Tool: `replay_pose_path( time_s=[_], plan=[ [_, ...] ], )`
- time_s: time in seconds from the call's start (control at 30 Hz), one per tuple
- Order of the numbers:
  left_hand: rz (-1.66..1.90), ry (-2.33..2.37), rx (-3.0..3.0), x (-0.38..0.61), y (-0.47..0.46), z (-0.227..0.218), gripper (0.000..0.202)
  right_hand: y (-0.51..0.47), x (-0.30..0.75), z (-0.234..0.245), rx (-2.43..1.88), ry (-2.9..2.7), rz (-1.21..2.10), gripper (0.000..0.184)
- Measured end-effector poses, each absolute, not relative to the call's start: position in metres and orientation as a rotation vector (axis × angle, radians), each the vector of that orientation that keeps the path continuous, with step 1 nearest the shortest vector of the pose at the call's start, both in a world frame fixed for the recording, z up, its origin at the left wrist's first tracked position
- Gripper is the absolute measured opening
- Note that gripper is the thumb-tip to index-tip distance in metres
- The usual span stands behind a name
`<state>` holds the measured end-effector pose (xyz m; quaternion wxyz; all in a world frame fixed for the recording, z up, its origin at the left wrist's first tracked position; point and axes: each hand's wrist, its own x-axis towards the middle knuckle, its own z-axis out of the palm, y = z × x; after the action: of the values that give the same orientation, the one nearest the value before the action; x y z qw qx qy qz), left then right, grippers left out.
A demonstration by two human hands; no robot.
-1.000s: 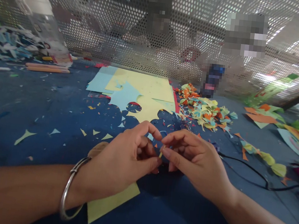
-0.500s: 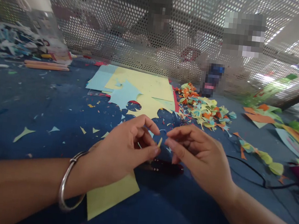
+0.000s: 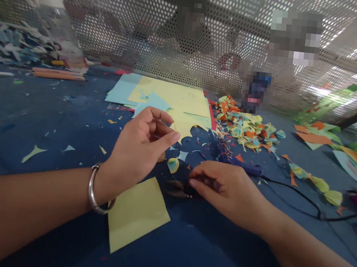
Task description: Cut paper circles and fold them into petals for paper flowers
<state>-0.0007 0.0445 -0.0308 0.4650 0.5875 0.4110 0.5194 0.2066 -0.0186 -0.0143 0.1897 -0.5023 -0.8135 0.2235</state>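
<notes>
My left hand (image 3: 140, 146) is raised over the blue table (image 3: 55, 120), a metal bangle (image 3: 95, 190) on its wrist. Its fingers curl inward with the thumb out; what they hold, if anything, is hidden. My right hand (image 3: 223, 188) is low on the table, fingers closed on a small dark pair of scissors (image 3: 181, 189). A yellow paper square (image 3: 136, 212) lies just below my left wrist. A small folded yellow-blue piece (image 3: 172, 164) lies between the hands.
A purple glue gun (image 3: 239, 163) with a black cable (image 3: 302, 201) lies beyond my right hand. A heap of coloured cut pieces (image 3: 245, 130) and yellow and blue sheets (image 3: 172, 101) lie farther back. A perforated metal screen (image 3: 127, 39) closes the far side; a plastic bottle (image 3: 57, 31) stands at left.
The hands were together pinching a small yellow strip. Now they have parted: the left rose up and left, the right dropped to the table onto the scissors.
</notes>
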Motion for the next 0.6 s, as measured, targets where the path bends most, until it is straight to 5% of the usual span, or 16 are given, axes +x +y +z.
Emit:
replay_pose_path(
  time_s=[0.6],
  plan=[
    [1.081,0.880,1.318,-0.0015,0.0449,-0.0357,0.034,-0.0166,0.2144,-0.0115,-1.407,-2.151,0.347,0.009]
  ],
)
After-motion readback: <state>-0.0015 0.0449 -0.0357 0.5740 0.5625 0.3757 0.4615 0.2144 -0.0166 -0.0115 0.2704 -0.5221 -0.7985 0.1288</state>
